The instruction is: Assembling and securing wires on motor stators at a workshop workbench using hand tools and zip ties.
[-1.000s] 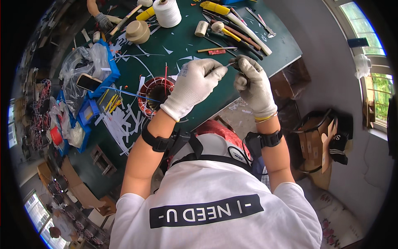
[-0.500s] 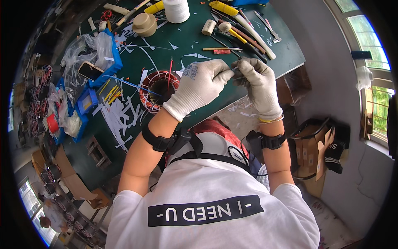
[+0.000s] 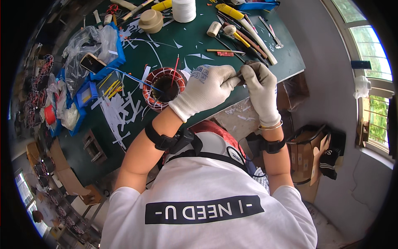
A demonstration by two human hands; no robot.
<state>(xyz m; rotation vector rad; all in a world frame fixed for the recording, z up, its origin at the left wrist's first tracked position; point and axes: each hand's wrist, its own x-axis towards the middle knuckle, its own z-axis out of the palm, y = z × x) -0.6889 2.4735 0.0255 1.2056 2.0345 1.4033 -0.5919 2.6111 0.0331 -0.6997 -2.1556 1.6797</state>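
Note:
In a white work glove, my left hand (image 3: 209, 85) is closed in a pinch at the table's front edge. My right hand (image 3: 262, 89), gloved in white with darker fingertips, meets it there with fingers bent together. What they pinch between them is thin and mostly hidden by the fingers. To the left of my left hand lies a ring-shaped motor stator (image 3: 149, 92) with copper-red windings laced in white. A red sleeved lead (image 3: 176, 66) stands up from it, and a blue sleeved lead (image 3: 132, 79) runs out to the left.
White paper strips (image 3: 112, 118) lie left of the stator, by blue bins (image 3: 118, 52) with plastic bags and a phone (image 3: 92, 63). Mallets, sticks and a caliper (image 3: 273, 35) lie at the back right. A white thread spool (image 3: 183, 11) and beige round block (image 3: 151, 21) stand behind.
My two hands have come closer together, with their fingertips now overlapping. The whole view has shifted slightly. The stator and its leads appear to lie as before.

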